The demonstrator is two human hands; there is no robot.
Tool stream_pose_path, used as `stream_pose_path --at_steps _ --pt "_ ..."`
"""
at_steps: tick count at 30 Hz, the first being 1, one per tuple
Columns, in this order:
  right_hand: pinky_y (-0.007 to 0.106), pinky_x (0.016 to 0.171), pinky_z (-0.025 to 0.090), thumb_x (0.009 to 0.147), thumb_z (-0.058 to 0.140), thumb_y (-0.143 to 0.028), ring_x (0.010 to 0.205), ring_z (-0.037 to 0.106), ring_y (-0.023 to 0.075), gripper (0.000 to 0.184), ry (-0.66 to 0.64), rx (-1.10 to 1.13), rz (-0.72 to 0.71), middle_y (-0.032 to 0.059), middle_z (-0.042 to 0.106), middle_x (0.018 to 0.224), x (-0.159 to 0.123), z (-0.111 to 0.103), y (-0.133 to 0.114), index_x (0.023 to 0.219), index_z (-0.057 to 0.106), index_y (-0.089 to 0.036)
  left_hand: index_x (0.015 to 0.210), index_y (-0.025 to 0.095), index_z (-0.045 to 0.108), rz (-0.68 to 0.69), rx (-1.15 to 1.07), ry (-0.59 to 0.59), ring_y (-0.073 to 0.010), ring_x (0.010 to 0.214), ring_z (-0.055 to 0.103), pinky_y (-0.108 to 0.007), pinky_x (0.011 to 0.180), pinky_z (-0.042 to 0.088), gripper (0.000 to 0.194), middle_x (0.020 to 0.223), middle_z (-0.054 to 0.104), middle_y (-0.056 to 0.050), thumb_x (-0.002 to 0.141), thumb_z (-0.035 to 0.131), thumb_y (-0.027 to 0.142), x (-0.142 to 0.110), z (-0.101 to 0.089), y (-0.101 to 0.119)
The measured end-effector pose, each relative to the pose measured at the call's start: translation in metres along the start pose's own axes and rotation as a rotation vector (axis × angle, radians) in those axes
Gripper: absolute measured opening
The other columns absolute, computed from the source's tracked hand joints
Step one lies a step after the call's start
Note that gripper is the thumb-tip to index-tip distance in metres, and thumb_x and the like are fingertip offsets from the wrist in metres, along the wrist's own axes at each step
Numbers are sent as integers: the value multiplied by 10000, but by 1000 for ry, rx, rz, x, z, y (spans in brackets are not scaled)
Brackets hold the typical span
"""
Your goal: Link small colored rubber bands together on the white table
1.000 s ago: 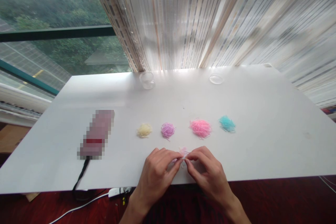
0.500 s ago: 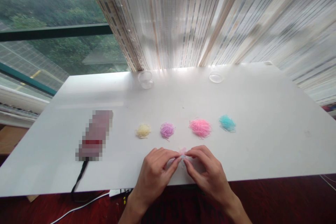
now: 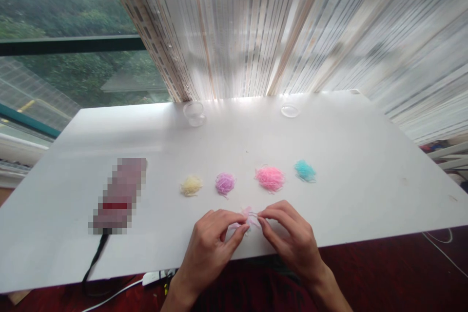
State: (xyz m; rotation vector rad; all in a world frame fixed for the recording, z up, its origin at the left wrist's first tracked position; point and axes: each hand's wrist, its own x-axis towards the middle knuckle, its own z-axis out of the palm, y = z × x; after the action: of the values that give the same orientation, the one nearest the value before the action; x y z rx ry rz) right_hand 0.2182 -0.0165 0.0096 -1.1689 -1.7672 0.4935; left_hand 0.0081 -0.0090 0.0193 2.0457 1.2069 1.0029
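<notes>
Near the front edge of the table my left hand (image 3: 215,236) is closed, its thumb and forefinger pinching a small pale pink bundle of thin strips (image 3: 247,211). My right hand (image 3: 290,234) is also closed in a pinch, on a thin pale strand (image 3: 253,214) that reaches across to the bundle. The strand's exact kind is too small to tell. Beyond the hands lie piles of short thin strips: a yellow pile (image 3: 191,185), a purple pile (image 3: 225,183), a larger pink pile (image 3: 270,178) and a teal pile (image 3: 305,170).
A blurred-out mauve object (image 3: 120,195) with a black strap lies on the left of the white table (image 3: 347,156). Clear round containers (image 3: 194,113) and a clear lid-like dish (image 3: 290,110) sit at the back, by the curtain (image 3: 234,24). A power strip (image 3: 153,277) is below the front edge.
My fingertips have drawn slightly apart, and a pale strand now shows between them. More of the pink bundle is visible. The whole view has shifted a little as my head turned right.
</notes>
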Motion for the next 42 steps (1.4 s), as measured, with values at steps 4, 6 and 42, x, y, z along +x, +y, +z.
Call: stream_pose_path --at_steps 4,6,42 --pt "294 667 536 964 666 -202 750 650 175 54 224 -240 126 24 706 826 15 -32 21 931 706 -216 1030 235 720 -2 -17 -23 -138 668 616 -257 646 514 56 925 776 -9 992 680 242 -4 -2 -3" --pt "309 659 525 957 677 -264 695 624 173 85 360 -383 187 29 712 816 23 -49 36 926 726 -203 1023 234 724 -9 -9 -31 -136 655 609 -251 630 514 60 918 774 -11 994 672 239 -7 -5 -5" --pt "392 756 608 984 618 -163 855 659 239 227 -168 -135 1 75 692 939 -9 22 -9 1194 682 -220 1103 230 730 -1 388 -20 -205 772 650 -363 736 488 155 947 693 -34 1028 596 257 -18 -5 -11"
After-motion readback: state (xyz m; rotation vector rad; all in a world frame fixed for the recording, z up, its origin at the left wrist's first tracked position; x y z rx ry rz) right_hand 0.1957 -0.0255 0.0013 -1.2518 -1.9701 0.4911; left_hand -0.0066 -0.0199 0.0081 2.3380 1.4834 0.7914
